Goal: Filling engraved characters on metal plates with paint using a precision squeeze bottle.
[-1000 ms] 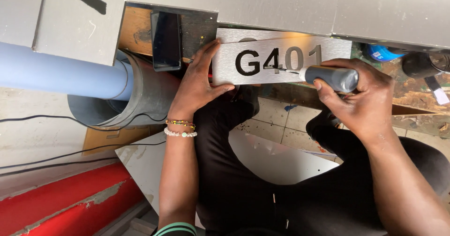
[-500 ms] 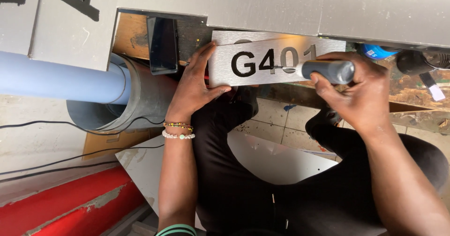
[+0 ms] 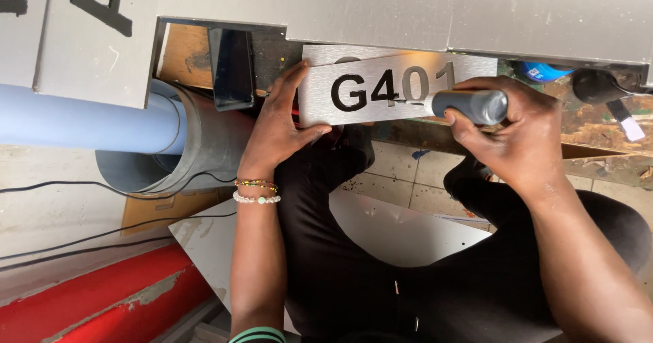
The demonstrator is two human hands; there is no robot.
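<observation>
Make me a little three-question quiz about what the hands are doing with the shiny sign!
1. True or false: the left hand presses on the end of the brushed metal plate.
2. What does the right hand hold? A) a grey-handled tool B) a red cup C) a paintbrush
3. Fill in: the beaded bracelets sit on the ____ wrist.

Key: 1 true; 2 A; 3 left.
</observation>
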